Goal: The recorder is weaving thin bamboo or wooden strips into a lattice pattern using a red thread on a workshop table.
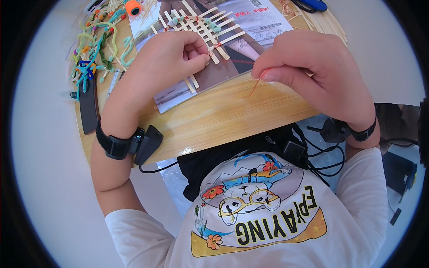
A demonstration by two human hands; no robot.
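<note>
Wooden sticks crossed into a lattice (203, 27), tied with red thread and bits of pale fuzzy stem, lie on a printed magazine (214, 73). At the lattice's near edge, my left hand (176, 51) is closed, thumb and forefinger pressed together beside a stick end and a red tie. What those fingertips hold is hidden. To the right, my right hand (313, 71) pinches a red thread (255, 85) between thumb and forefinger, a loose end hanging down over the wooden board. Two stick ends (192, 83) show below my left hand.
Colourful fuzzy stems (105, 44) are heaped at the left, near an orange spool (133, 8) and a dark strip-shaped object (90, 105). Loose wooden sticks (328, 22) and blue-handled scissors (314, 4) lie at the far right. Black cables (328, 161) hang below the table edge.
</note>
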